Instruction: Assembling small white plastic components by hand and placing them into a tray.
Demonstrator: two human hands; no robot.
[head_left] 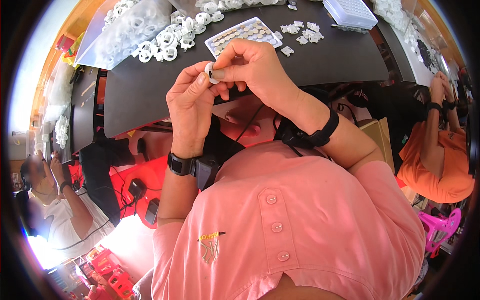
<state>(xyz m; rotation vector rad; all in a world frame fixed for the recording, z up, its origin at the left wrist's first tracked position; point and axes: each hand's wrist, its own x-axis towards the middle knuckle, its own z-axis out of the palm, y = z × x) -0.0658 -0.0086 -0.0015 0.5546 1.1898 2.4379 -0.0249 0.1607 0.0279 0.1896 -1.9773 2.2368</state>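
Pinching a small white ring (211,73) between both hands above the table's (150,95) near edge: left hand (192,107) is closing thumb and fingertips on its lower side, right hand (250,67) is curling over it from above. Looking light, stiff, smooth plastic, so gripping by the rim seems best. Fingers are hiding most of the ring; tray (243,34) contents and the white parts pile (160,40) are reading too small to identify.
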